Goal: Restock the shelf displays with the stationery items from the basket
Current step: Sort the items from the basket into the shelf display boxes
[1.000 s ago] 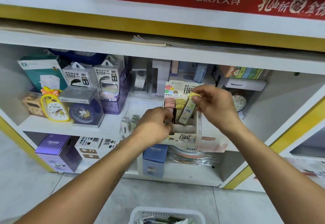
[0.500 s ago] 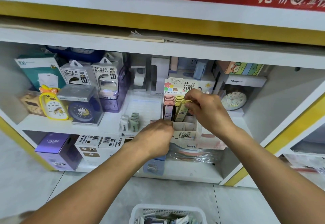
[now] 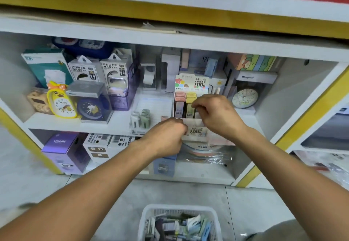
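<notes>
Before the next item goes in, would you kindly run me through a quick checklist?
1. Left hand steadying the white cardboard pencil-lead display box: ok.
2. Right hand seating a yellow lead case in its slot: cannot tell if fully down.
3. Pink lead case row upright: ok.
4. White plastic basket on the floor holds more stock: ok.
5. Round pale clock beside the box undisturbed: ok.

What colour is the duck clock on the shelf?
Yellow, with an orange bow on top: the duck clock shows best in the head view.
</notes>
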A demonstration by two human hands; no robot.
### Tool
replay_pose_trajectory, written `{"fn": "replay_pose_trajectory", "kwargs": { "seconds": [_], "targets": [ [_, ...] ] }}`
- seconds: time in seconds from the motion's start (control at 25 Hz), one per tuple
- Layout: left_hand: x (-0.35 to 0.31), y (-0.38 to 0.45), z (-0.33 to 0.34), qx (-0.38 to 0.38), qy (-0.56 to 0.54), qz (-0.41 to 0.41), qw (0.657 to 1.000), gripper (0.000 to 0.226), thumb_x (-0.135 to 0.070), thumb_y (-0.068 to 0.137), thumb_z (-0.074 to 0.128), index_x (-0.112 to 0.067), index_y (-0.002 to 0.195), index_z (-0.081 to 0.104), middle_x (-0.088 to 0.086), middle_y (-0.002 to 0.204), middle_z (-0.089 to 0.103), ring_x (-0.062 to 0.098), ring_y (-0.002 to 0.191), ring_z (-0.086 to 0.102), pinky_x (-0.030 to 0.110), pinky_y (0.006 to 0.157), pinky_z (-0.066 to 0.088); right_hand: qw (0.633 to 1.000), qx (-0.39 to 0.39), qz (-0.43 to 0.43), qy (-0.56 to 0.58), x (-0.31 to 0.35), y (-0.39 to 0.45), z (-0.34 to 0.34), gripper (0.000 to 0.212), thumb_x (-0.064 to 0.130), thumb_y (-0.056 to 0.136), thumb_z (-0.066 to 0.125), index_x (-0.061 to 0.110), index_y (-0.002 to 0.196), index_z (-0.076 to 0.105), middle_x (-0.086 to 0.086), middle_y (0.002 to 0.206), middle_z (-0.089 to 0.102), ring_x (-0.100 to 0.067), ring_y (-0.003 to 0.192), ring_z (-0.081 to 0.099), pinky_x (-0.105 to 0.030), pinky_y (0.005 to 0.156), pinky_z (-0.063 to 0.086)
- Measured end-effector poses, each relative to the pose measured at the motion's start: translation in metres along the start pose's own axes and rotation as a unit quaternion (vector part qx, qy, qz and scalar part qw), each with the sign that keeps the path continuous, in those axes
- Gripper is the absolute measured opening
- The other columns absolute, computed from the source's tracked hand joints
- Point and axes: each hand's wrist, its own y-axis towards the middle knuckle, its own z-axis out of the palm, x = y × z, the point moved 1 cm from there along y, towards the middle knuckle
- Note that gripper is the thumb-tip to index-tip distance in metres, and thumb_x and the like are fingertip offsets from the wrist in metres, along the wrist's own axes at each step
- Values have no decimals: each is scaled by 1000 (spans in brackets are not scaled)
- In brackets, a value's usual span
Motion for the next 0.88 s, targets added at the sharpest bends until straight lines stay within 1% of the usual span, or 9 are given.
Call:
{"fn": "replay_pose_trajectory", "kwargs": {
  "seconds": [0.08,0.16,0.28,0.36,0.48,0.56,0.68,0.8,0.88],
  "targets": [
    [-3,-12,9,59,-2,-21,998,17,-4,78,51,-12,87,64,9,96,64,30,91,61,39,74,53,998,52,-15,-22,12,-25,8,27,5,87,55,15,102,75,-5,103,75,-28,96,68,-40,81,55],
    [-7,-28,23,119,0,-33,992,13,-5,80,53,-16,81,60,9,91,65,30,90,62,36,71,50,985,169,-4,-45,20,-56,29,26,11,87,54,21,102,73,-7,105,73,-30,98,66,-36,77,52],
    [-19,-62,60,256,27,-22,966,29,-10,85,58,-14,114,65,6,116,65,24,105,58,27,76,42,911,403,18,-85,23,-122,73,32,12,88,54,27,111,71,-5,117,67,-26,107,61,-34,82,51],
    [-24,-80,86,344,53,-5,937,40,-15,87,62,-13,127,60,5,122,63,24,108,57,25,77,39,869,486,53,-74,21,-163,105,35,8,88,54,23,115,69,-5,123,64,-25,109,60,-39,91,53],
    [-25,-89,127,387,49,-3,921,18,-20,86,66,-18,102,58,9,100,56,26,86,50,27,72,37,844,525,104,-49,16,-213,149,31,5,91,54,7,119,68,-16,127,62,-34,114,59,-46,95,53],
    [-27,-98,160,403,51,-19,914,20,-23,85,69,-15,90,51,7,90,51,24,80,45,30,70,38,825,548,135,-35,13,-244,176,31,5,93,54,-3,121,65,-26,129,60,-40,118,58,-48,96,53],
    [-33,-118,216,435,40,-48,898,32,-27,83,74,-14,74,47,6,80,54,24,77,51,36,68,46,807,561,181,-20,6,-286,210,30,10,94,55,-2,120,65,-24,123,64,-36,111,62,-41,93,54],
    [-33,-138,265,437,18,-51,898,31,-27,83,74,-8,102,59,14,110,64,27,96,60,37,83,53,805,542,243,3,-1,-318,237,36,11,94,53,3,129,56,-19,130,59,-33,117,57,-40,97,51],
    [-28,-147,291,412,10,-59,909,63,-24,80,75,1,131,46,21,131,51,33,120,51,40,96,49,811,524,261,4,0,-331,251,38,14,92,57,6,129,53,-17,131,58,-32,117,57,-39,94,52]
  ]
}}
